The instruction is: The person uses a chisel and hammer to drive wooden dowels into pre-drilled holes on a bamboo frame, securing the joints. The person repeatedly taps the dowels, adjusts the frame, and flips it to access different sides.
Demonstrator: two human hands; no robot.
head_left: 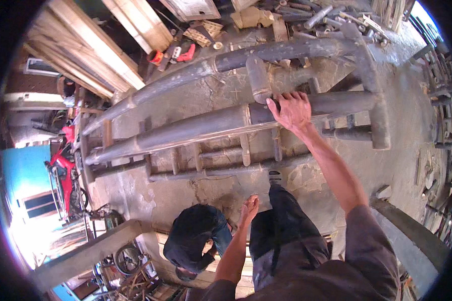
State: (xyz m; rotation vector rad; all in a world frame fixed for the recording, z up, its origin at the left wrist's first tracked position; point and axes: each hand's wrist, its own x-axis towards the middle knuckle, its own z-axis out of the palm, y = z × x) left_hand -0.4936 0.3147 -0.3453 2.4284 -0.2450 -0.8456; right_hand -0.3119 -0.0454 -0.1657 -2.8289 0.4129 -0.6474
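Observation:
A long frame of dark bamboo poles, pale at the joints, spans the floor in front of me. My right hand (292, 111) lies over its nearer thick pole (196, 125), fingers curled across the top and thumb apart. Just left of that hand, a short thick bamboo piece (258, 80) stands between this pole and the curved farther pole (226, 59). Thinner rungs join the thick pole to a low rail (211, 170) on my side. My left hand (250, 206) hangs in front of my leg, fingers curled in, with nothing visible in it and apart from the frame.
Another person (193, 238) bends down close to my left. Wooden boards (80, 45) lean at the far left, near red power tools (186, 52). Bamboo offcuts (319, 17) lie beyond the frame. A concrete ledge (409, 233) is at my right, a red motorbike (64, 175) at far left.

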